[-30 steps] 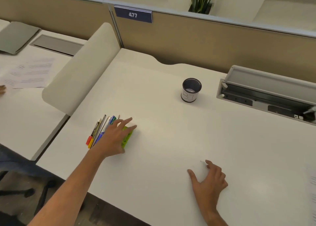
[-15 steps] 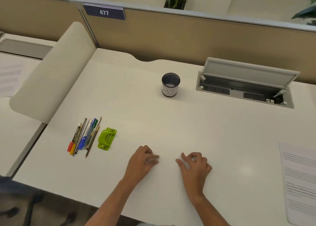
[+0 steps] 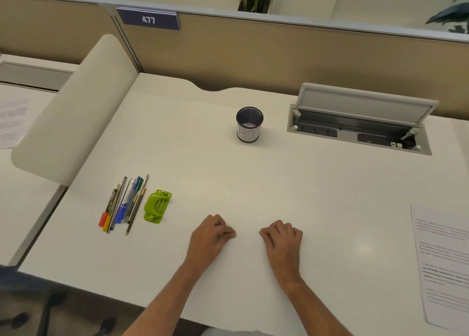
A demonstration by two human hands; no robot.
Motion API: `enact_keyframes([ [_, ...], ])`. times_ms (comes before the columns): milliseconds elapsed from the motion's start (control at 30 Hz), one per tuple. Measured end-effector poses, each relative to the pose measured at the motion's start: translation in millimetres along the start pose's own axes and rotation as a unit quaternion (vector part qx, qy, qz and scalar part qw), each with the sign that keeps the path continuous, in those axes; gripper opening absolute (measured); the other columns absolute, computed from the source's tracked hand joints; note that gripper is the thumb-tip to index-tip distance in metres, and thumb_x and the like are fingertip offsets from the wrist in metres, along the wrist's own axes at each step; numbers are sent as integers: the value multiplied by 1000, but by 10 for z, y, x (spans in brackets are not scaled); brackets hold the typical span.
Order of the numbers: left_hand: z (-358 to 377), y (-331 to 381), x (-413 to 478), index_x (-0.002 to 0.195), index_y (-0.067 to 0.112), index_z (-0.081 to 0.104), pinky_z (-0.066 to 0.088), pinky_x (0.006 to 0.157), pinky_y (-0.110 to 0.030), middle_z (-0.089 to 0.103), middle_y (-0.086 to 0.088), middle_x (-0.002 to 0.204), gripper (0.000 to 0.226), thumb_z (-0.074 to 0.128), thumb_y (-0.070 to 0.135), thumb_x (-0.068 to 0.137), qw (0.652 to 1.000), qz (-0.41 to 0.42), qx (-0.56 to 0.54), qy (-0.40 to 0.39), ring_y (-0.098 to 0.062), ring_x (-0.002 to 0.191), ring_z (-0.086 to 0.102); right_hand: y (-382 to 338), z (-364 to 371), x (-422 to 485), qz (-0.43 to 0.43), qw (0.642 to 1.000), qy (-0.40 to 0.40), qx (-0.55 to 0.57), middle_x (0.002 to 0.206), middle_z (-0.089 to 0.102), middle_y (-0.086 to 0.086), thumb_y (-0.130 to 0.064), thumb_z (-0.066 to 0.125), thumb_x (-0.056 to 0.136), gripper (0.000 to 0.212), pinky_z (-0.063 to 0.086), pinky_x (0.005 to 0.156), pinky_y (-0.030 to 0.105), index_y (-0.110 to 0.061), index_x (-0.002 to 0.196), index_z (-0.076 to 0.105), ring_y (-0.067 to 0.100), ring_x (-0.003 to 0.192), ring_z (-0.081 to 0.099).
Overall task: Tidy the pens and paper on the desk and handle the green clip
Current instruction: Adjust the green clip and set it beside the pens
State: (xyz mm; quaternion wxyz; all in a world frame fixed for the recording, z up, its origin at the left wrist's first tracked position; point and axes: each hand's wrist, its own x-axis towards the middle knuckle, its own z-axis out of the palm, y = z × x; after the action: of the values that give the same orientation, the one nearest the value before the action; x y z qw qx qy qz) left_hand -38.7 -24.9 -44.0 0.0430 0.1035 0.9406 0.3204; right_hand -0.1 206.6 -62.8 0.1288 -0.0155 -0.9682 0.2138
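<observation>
Several pens and pencils (image 3: 123,203) lie side by side on the white desk (image 3: 228,173) at the front left. The green clip (image 3: 157,206) lies flat just right of them. A printed paper sheet (image 3: 442,262) lies at the desk's right edge. A black mesh pen cup (image 3: 249,128) with a white label stands upright at mid-desk, toward the back. My left hand (image 3: 210,236) and my right hand (image 3: 283,238) rest near each other on the desk at front centre, fingers loosely curled, holding nothing. My left hand is a short way right of the clip, apart from it.
An open cable box (image 3: 360,125) with a raised grey lid is set into the desk at the back right. A rounded beige divider (image 3: 73,112) stands along the left side, tan partition walls behind. More papers (image 3: 11,117) lie on the neighbouring desk.
My left hand left the clip and pens and moved right to front centre. My right hand shifted in beside it. The view swung right, bringing the paper sheet into sight.
</observation>
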Motion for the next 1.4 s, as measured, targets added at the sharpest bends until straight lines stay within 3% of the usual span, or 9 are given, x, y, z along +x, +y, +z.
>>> enact_keyframes([
  [200, 70, 26, -36, 95, 29, 77, 53, 57, -28, 66, 14, 93, 6, 80, 32, 98, 999, 1, 43, 8, -10, 88, 61, -17, 23, 12, -57, 995, 10, -79, 80, 58, -1, -11, 70, 100, 19, 43, 72, 39, -19, 83, 68, 26, 69, 54],
  [400, 135, 160, -33, 92, 30, 74, 51, 64, -25, 67, 17, 92, 9, 77, 34, 100, 999, -46, 11, 19, -5, 89, 58, -82, -32, 46, -31, 995, -21, -92, 82, 56, -2, -14, 50, 106, 26, 40, 73, 39, -19, 87, 67, 24, 69, 54],
  [533, 224, 291, -9, 90, 34, 72, 54, 73, -28, 67, 18, 92, 11, 77, 32, 99, 992, -90, -90, 14, -7, 91, 60, -84, -94, 45, 62, 995, -62, 44, 91, 57, -11, -10, 50, 107, 25, 36, 81, 35, -26, 91, 61, 20, 81, 57],
  [633, 287, 376, 11, 89, 31, 74, 54, 78, -32, 68, 16, 89, 11, 79, 28, 98, 985, -106, -136, 11, -10, 90, 61, -51, -171, 19, 163, 962, -66, 211, 95, 58, -16, -9, 53, 108, 26, 40, 81, 30, -30, 92, 56, 23, 87, 56],
  [767, 357, 498, 28, 89, 32, 75, 55, 80, -32, 69, 18, 89, 10, 78, 28, 98, 986, -96, -138, 4, -8, 90, 61, -18, -298, 78, 205, 933, -73, 286, 94, 62, -10, -10, 56, 107, 22, 53, 86, 49, -25, 91, 60, 19, 86, 62],
  [867, 407, 587, 42, 90, 32, 76, 55, 78, -32, 70, 18, 91, 9, 78, 31, 99, 989, -88, -121, 7, -7, 92, 60, -7, -347, 82, 215, 929, -83, 289, 92, 65, -10, -8, 60, 105, 26, 56, 82, 50, -28, 87, 61, 15, 83, 63],
  [1033, 461, 692, 56, 95, 32, 84, 57, 75, -35, 72, 16, 93, 8, 78, 34, 99, 995, -78, -63, 13, -8, 95, 60, -24, -331, 51, 226, 929, -105, 274, 90, 68, -11, -10, 63, 103, 23, 54, 89, 52, -26, 86, 64, 23, 86, 66],
  [1233, 439, 704, 71, 106, 33, 87, 58, 73, -36, 69, 12, 95, 12, 77, 36, 100, 997, -71, -25, -7, -10, 97, 59, -75, -305, 71, 198, 949, -120, 215, 92, 68, -13, -13, 61, 105, 26, 37, 88, 34, -29, 85, 66, 11, 89, 64],
  [1400, 380, 644, 96, 112, 34, 86, 50, 77, -23, 70, 13, 98, 15, 74, 35, 103, 994, -76, -65, -48, -8, 99, 57, -51, -307, 76, 180, 954, -139, 195, 93, 67, -13, -9, 53, 107, 32, 38, 92, 39, -28, 89, 72, 12, 93, 63],
])
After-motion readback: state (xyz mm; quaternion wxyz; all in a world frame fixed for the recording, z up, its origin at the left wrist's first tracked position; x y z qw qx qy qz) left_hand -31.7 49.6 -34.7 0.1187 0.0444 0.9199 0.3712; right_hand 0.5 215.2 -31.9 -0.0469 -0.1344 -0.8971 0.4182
